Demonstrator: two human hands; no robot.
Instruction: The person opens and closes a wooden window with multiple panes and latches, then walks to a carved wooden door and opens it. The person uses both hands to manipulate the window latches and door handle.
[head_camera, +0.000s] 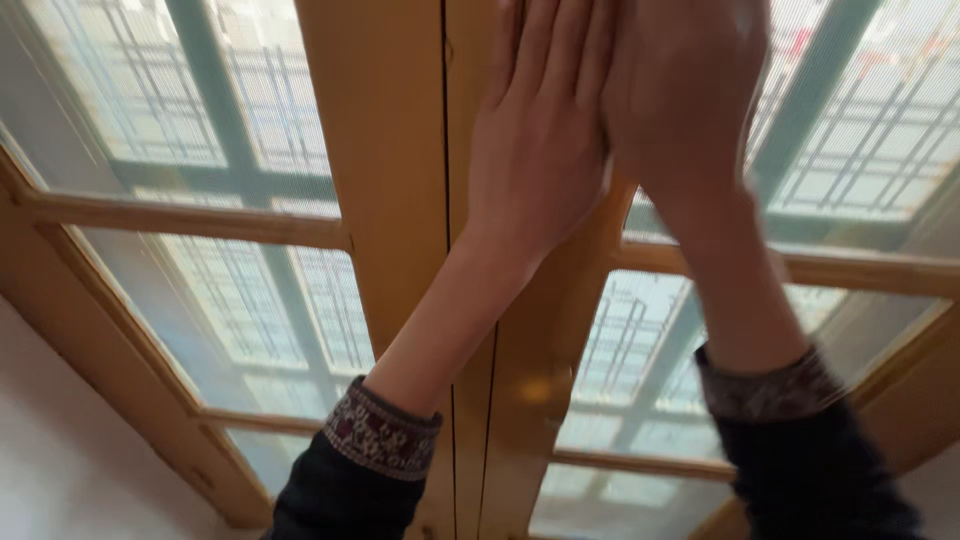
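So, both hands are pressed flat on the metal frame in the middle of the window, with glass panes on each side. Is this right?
Not quite: the frame is wood, not metal. The head view shows the left hand and the right hand lying flat, fingers out, on the yellow-brown wooden middle frame, with glass panes on each side.

I see the left hand and the right hand, both flat, against the wooden window frame, fingers spread.
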